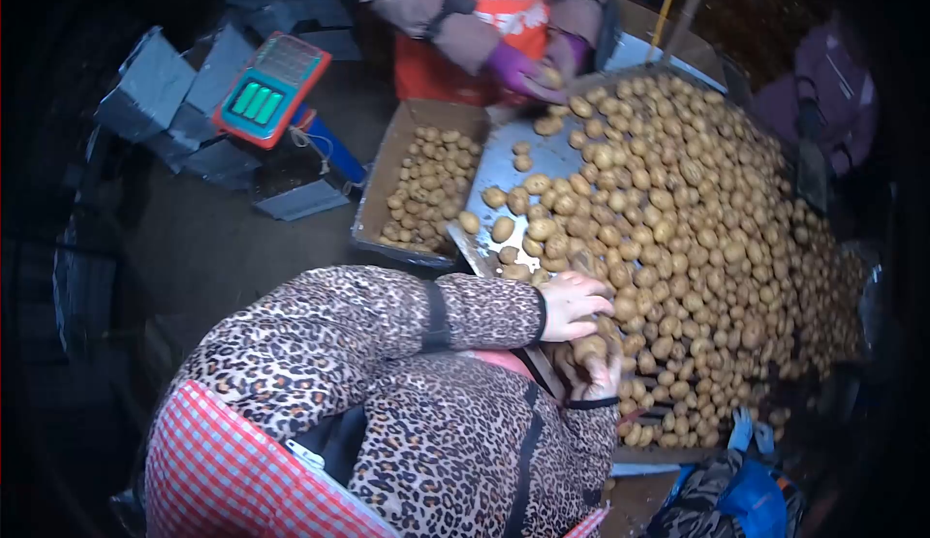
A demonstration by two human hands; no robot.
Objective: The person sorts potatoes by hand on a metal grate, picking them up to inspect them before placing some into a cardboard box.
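Observation:
My left hand point(573, 306), bare, lies with its back up and fingers stretched apart over potatoes at the near edge of a large heap of potatoes point(678, 238). Just below it is my right hand point(603, 375), partly in shadow, its fingers curled around a potato point(589, 348). The two hands nearly meet. What lies under my left palm is hidden. Both my arms wear leopard-print sleeves. A few loose potatoes point(503, 229) rest on the metal tabletop point(499, 184) beyond my left hand.
A cardboard box point(373, 211) of smaller potatoes stands left of the table. Opposite, a person in a red apron point(504, 15) handles a potato with purple gloves point(523, 71). Further left are a scale point(269, 88) and grey boxes point(145, 83). Blue gloves point(744, 431) show at lower right.

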